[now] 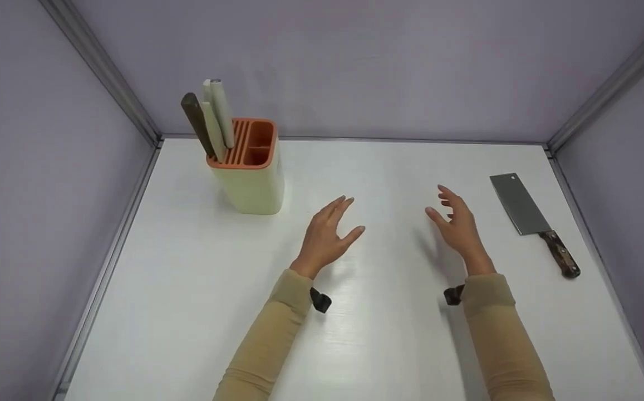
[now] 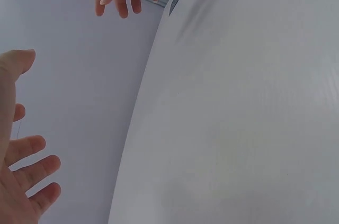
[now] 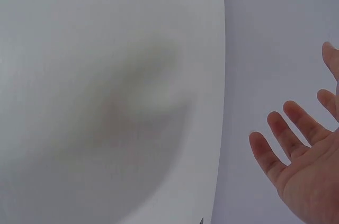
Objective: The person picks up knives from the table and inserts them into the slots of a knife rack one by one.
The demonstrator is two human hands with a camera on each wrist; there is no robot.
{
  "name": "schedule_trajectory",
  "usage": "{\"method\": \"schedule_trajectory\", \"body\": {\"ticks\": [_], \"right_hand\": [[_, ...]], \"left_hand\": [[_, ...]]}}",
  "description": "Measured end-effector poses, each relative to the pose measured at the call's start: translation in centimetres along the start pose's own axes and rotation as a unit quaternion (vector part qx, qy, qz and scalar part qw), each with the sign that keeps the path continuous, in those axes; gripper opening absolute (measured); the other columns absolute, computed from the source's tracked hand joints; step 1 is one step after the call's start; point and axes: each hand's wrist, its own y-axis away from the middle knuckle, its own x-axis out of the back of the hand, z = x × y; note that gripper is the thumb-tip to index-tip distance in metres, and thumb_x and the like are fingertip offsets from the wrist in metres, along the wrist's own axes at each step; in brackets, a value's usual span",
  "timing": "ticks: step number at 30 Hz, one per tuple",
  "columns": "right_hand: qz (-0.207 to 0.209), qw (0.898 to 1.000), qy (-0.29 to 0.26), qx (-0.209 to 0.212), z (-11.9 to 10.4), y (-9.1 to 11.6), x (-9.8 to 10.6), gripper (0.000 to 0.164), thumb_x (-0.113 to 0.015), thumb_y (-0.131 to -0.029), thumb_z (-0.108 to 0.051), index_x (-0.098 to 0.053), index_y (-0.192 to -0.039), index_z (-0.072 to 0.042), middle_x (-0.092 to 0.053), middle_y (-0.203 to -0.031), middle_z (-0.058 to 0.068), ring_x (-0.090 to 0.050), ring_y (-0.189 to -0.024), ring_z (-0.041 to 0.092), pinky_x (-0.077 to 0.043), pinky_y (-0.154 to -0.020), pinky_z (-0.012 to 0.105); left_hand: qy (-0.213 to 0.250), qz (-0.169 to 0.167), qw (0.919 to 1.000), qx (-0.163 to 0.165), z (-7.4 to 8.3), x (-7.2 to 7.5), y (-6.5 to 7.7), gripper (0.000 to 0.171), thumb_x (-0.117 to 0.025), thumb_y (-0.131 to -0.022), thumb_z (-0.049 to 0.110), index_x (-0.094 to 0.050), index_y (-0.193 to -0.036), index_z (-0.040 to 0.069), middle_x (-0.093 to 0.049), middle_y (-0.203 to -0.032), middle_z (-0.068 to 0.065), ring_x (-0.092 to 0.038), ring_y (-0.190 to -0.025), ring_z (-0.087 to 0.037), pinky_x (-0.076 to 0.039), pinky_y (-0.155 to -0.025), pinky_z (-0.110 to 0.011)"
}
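My left hand (image 1: 323, 236) hovers over the middle of the white table, fingers extended and thumb spread, holding nothing. To its upper left stands a pale green knife block (image 1: 252, 189) with an orange slotted top. Several knives stand in its left slots: one with a dark handle (image 1: 197, 122), the others with pale handles (image 1: 222, 114). My right hand (image 1: 458, 225) is also raised over the table, its fingers loosely bent and holding nothing. Right of it lies a cleaver (image 1: 519, 203) with a dark wooden handle (image 1: 561, 255), blade pointing away from me. Both wrist views show spread fingers (image 2: 37, 173) (image 3: 286, 136).
Pale lilac panels (image 1: 355, 67) enclose the white table (image 1: 377, 334) at the back and both sides, with grey metal strips along the corners. The cleaver lies near the right edge. A small black device (image 1: 320, 301) is worn at each wrist.
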Motion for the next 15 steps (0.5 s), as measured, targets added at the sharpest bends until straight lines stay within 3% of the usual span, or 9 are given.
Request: {"method": "schedule_trajectory", "body": {"ticks": [7, 15], "right_hand": [[0.016, 0.999, 0.033, -0.028, 2.6, 0.5, 3.1, 0.067, -0.060, -0.099, -0.035, -0.032, -0.152, -0.007, -0.043, -0.141, 0.026, -0.040, -0.130, 0.044, -0.035, -0.102, 0.059], [0.019, 0.997, 0.052, -0.061, 5.4, 1.8, 7.1, 0.069, -0.058, -0.100, -0.036, -0.029, -0.152, -0.001, -0.037, -0.144, 0.032, -0.034, -0.132, 0.050, -0.030, -0.104, 0.063]], "left_hand": [[0.002, -0.009, 0.9997, -0.023, 1.0, -1.4, 0.3, 0.066, -0.059, -0.094, 0.052, -0.047, -0.146, 0.013, -0.047, -0.145, -0.008, -0.043, -0.134, -0.021, -0.037, -0.106, -0.044], [0.007, -0.025, 0.9993, -0.027, 2.3, -2.6, 0.4, 0.068, -0.058, -0.094, 0.056, -0.047, -0.146, 0.013, -0.048, -0.146, -0.006, -0.043, -0.134, -0.019, -0.037, -0.107, -0.043]]}}
